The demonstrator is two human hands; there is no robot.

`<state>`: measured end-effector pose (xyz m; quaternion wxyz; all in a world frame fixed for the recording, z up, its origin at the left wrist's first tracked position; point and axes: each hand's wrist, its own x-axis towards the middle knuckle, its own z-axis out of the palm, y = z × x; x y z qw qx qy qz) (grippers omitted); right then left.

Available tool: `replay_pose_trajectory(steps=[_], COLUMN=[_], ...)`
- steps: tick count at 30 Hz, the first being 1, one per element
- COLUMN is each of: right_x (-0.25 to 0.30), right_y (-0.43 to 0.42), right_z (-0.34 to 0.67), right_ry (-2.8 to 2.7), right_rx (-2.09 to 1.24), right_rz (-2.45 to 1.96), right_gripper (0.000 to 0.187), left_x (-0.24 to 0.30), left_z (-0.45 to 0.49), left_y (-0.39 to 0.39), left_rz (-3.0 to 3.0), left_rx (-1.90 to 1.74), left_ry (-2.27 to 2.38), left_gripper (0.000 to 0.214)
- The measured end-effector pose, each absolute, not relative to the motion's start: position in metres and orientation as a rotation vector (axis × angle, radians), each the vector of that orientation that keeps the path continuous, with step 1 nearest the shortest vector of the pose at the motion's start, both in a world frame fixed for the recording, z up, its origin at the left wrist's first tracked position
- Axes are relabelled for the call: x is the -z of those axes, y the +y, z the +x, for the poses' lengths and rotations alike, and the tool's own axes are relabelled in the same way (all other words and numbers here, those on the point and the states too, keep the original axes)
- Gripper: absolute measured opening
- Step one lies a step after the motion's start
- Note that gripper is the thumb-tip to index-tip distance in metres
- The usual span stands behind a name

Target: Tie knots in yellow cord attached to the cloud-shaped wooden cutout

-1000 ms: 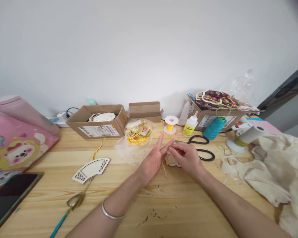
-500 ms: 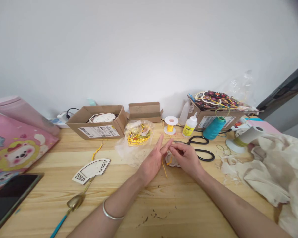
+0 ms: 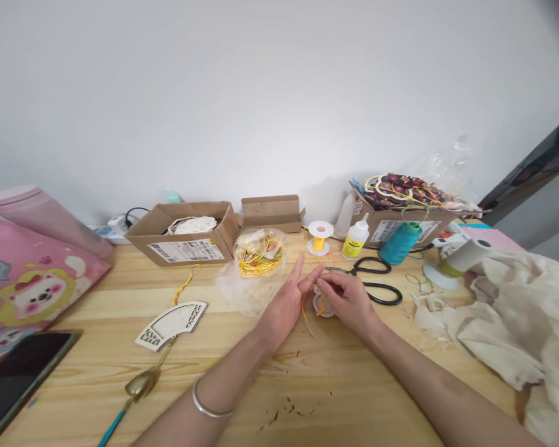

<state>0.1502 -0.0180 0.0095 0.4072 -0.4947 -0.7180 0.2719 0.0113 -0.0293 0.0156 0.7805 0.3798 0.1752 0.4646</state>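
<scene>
My left hand (image 3: 284, 304) meets my right hand (image 3: 349, 301) over the middle of the table, fingertips touching. A thin yellow cord (image 3: 308, 320) runs between them, its loose end hanging below my left fingers. My left hand grips the cord, with one finger stretched upward. My right thumb and index finger pinch it. Just under my right hand is a small pale ornament (image 3: 325, 305) with scalloped edges and yellow cord on it, partly hidden. Behind the hands stands a white spool (image 3: 320, 238) of yellow cord. Black-handled scissors (image 3: 382, 293) lie beside my right hand, their blades partly covered.
A glue bottle (image 3: 354, 238), teal thread cone (image 3: 401, 243) and filled carton (image 3: 412, 226) stand at right, near cream cloth (image 3: 507, 310). Leftward are another carton (image 3: 181, 239), a bag of yellow cords (image 3: 261, 257), a fan-shaped piece (image 3: 172, 325), a gold spoon (image 3: 140, 383) and a phone (image 3: 23, 379).
My hands stay together at nearly the same spot, with small finger movements on the cord. The right hand has shifted slightly and the cord's hanging end has swung a little. The view has tilted slightly.
</scene>
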Motion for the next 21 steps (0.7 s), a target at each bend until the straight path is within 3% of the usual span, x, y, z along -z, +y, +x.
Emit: replay_pose_trajectory(steps=[8, 15, 21], right_x=[-0.01, -0.009, -0.009], right_y=[-0.02, -0.018, -0.018], right_z=[0.151, 0.15, 0.15], right_ry=[-1.798, -1.708, -1.713], right_rx=[-0.557, -0.693, -0.775], right_rz=[-1.3, -1.275, -1.207], right_gripper=[0.018, 0.021, 0.024], left_x=[-0.016, -0.024, -0.017], left_z=[0.014, 0.015, 0.01], left_y=[-0.035, -0.03, -0.027], left_rz=[1.011, 0.634, 0.819], left_rx=[-0.998, -1.006, -1.1], left_ry=[0.447, 0.356, 0.615], left_gripper=[0.067, 0.059, 0.049])
